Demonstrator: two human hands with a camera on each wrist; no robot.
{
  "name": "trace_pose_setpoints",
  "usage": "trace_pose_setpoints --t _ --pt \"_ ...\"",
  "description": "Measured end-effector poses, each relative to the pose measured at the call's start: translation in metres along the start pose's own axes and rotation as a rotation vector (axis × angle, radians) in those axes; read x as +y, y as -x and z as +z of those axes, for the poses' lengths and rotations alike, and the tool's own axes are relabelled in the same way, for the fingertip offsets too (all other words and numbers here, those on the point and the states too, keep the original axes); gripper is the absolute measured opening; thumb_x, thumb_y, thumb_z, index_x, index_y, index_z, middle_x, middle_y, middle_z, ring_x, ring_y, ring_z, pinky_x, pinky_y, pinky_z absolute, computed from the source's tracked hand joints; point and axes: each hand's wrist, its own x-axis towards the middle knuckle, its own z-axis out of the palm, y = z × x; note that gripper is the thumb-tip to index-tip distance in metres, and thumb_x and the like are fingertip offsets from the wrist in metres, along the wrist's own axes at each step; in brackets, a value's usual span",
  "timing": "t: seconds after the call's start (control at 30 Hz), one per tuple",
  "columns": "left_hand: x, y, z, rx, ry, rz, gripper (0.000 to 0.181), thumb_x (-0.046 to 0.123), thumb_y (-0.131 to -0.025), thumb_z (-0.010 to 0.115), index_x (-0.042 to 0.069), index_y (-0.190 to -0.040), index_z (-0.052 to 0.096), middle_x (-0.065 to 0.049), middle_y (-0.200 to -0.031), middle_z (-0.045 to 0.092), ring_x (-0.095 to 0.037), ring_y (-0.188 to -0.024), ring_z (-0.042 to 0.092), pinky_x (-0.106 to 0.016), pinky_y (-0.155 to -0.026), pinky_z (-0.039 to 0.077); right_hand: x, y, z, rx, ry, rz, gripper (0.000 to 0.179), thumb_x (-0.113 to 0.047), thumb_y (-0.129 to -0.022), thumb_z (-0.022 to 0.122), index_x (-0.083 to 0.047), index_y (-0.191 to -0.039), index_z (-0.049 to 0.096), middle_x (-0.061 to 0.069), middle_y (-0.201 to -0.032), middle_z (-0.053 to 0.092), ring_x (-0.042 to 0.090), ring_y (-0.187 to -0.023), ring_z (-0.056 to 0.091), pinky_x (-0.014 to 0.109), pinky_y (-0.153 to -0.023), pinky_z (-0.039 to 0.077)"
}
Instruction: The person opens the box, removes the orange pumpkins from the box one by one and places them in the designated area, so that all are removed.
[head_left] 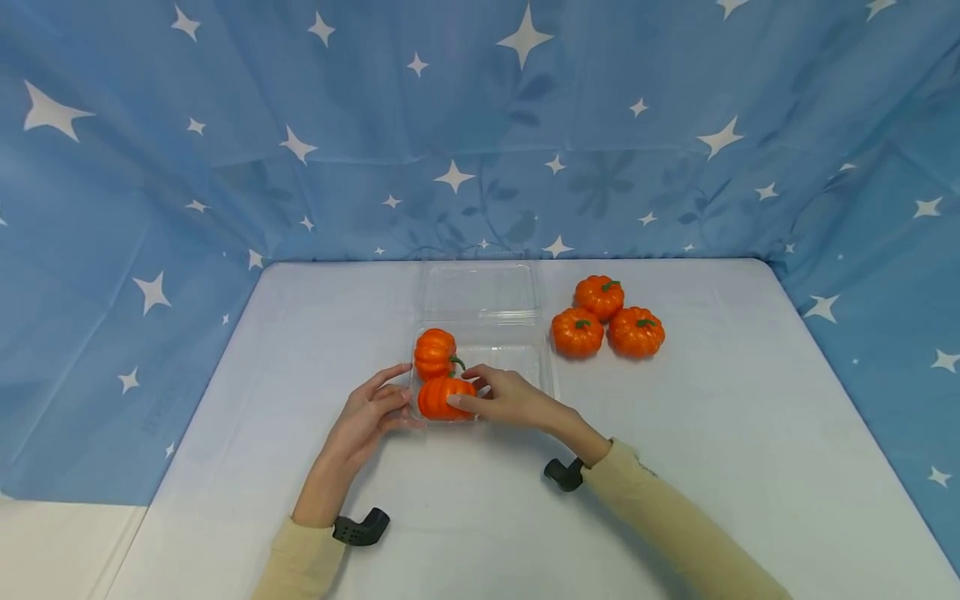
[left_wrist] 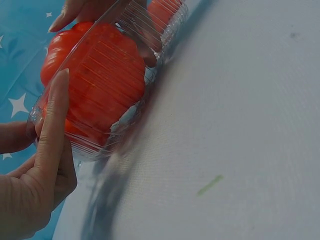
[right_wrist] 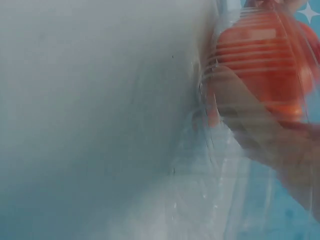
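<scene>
A clear plastic clamshell box (head_left: 517, 362) lies with its lid folded back. Two small orange toy pumpkins sit in its left half, a rear one (head_left: 434, 353) and a front one (head_left: 444, 400), both tipped on their sides. My right hand (head_left: 502, 397) reaches into the box and grips the front pumpkin, thumb on the near side. With my left hand (head_left: 367, 417) I hold the box's left front corner; in the left wrist view the fingers (left_wrist: 52, 115) lie along its ribbed wall. Through the plastic, the right wrist view shows the right hand (right_wrist: 260, 120) against the pumpkin (right_wrist: 260, 65).
Right of the box, three more orange pumpkins stand in a cluster: one at the back (head_left: 597, 297), one at the left (head_left: 576, 333) and one at the right (head_left: 636, 332). The lid (head_left: 480, 287) extends toward the white table's (head_left: 712, 417) far edge, before a blue starry curtain (head_left: 465, 125).
</scene>
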Motion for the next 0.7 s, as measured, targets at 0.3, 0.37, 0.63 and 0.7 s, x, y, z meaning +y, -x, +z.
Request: trace_pose_setpoints --t 0.3,0.37,0.63,0.7 --pt "0.0 0.002 0.0 -0.006 0.003 0.002 0.051 -0.002 -0.104 0.049 0.002 -0.154 0.039 0.0 -0.092 0.061 -0.012 -0.078 0.056 -0.032 -0.08 0.065 -0.002 -0.002 0.006 0.0 0.018 -0.026 0.056 -0.041 -0.101 0.063 -0.004 -0.141 0.056 0.01 -0.12 0.07 0.02 -0.099 0.066 0.03 -0.083 0.061" --pt "0.0 0.002 0.0 -0.006 0.003 0.003 0.051 -0.002 -0.104 0.049 0.002 -0.154 0.04 0.001 -0.091 0.061 -0.012 -0.077 0.056 -0.034 -0.081 0.066 -0.002 -0.002 0.006 0.002 0.009 -0.028 0.054 -0.041 -0.101 0.063 -0.005 -0.14 0.057 0.009 -0.12 0.07 0.02 -0.099 0.066 0.03 -0.083 0.061" --pt "0.001 0.001 0.0 -0.02 0.026 0.007 0.051 -0.002 -0.104 0.05 0.0 -0.154 0.038 0.0 -0.088 0.06 -0.011 -0.073 0.056 -0.041 -0.084 0.065 -0.001 0.004 -0.001 0.015 -0.018 -0.016 0.056 -0.042 -0.099 0.066 -0.007 -0.142 0.057 0.01 -0.129 0.067 0.022 -0.106 0.068 0.034 -0.089 0.062" --pt "0.001 0.001 0.001 -0.017 0.025 0.004 0.051 -0.002 -0.104 0.05 0.001 -0.154 0.039 0.0 -0.088 0.06 -0.012 -0.074 0.056 -0.042 -0.084 0.065 -0.001 0.007 -0.004 0.013 -0.018 -0.024 0.056 -0.042 -0.099 0.066 -0.008 -0.142 0.057 0.01 -0.132 0.066 0.023 -0.109 0.067 0.035 -0.092 0.062"
